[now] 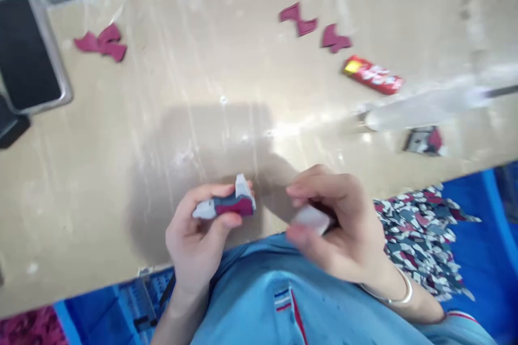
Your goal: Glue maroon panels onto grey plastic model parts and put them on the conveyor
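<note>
My left hand (pixel 194 240) pinches a small plastic part (pixel 232 206) in grey, white and maroon between thumb and fingers, just above the table's near edge. A white piece sticks up at its right end. To the right, my right hand (pixel 348 221) is curled around a whitish piece (pixel 311 219), blurred and partly covered by the fingers, so its kind is unclear. The two hands are apart. A similar grey, white and maroon part (pixel 424 140) lies on the table at the right.
Maroon pieces lie at the left (pixel 103 43) and toward the back (pixel 298 19). A red wrapped packet (pixel 374 75) and a white cylindrical tool (pixel 429 108) are at the right, a phone (pixel 30 54) at the left. Below the edge, a blue bin (pixel 481 237) holds many mixed pieces (pixel 421 242).
</note>
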The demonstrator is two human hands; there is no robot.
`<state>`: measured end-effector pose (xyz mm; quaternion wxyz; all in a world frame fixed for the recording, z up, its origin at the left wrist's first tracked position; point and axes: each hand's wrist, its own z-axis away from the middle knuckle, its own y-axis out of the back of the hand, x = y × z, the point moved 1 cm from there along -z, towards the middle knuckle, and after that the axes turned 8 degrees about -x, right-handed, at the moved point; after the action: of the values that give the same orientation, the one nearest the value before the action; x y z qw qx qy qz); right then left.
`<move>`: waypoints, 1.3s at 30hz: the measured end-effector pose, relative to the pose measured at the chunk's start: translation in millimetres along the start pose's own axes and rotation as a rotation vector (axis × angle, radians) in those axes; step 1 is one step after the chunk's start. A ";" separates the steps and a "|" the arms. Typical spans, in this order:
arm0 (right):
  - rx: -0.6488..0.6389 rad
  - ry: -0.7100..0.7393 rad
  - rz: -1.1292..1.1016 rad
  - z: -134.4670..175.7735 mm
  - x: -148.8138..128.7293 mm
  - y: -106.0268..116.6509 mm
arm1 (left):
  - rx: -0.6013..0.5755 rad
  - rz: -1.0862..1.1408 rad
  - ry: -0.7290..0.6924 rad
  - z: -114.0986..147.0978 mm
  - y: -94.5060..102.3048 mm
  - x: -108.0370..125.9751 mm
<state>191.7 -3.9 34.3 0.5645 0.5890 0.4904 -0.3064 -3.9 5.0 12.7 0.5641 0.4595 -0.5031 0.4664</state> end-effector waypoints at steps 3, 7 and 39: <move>-0.099 -0.027 -0.074 10.3 -3.5 14.6 | -0.327 -0.228 -0.194 0.2 2.0 0.5; -0.069 -0.036 -0.148 34.8 1.5 26.8 | -0.445 -0.337 -0.385 -4.9 -11.6 -3.7; 1.021 -0.398 0.119 217.6 177.1 172.5 | -0.075 -0.554 -0.153 10.6 64.6 16.2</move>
<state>451.7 -152.6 -102.8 0.3053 0.7455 0.1293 -0.5782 -68.3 4.8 32.8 0.6470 0.5919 -0.4167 0.2396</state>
